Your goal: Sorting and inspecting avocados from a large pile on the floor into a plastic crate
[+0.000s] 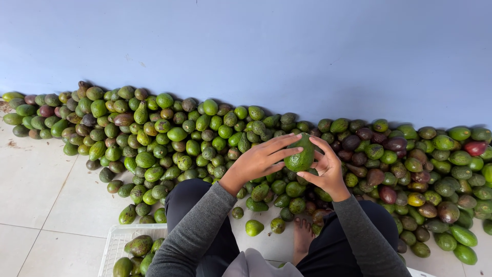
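- The avocado [300, 155] sits between both hands, lifted above the pile [205, 138], roughly at the middle of the view.
- The left hand [261, 160] lies flat against its left side, fingers stretched out long and close together, their tips reaching across the fruit's top.
- The right hand [327, 169] cups its right side, fingers curled loosely, thumb near the lower edge.
- The fruit is pressed lightly between the two palms rather than pinched.
- Its skin is green, dull and slightly pebbled; the shape is a plump oval.
- The pile runs along the blue wall [256, 51], a heap of rounded and pear-shaped fruit, mostly green, some dark purple or reddish.
- The floor [41, 205] is pale glossy tile with thin grout lines.
- A white plastic crate [115, 241] with a gridded wall holds a few green fruit at lower left.
- Grey knit sleeves [195, 231] cover both arms; a bare foot [303, 237] rests among loose fruit.
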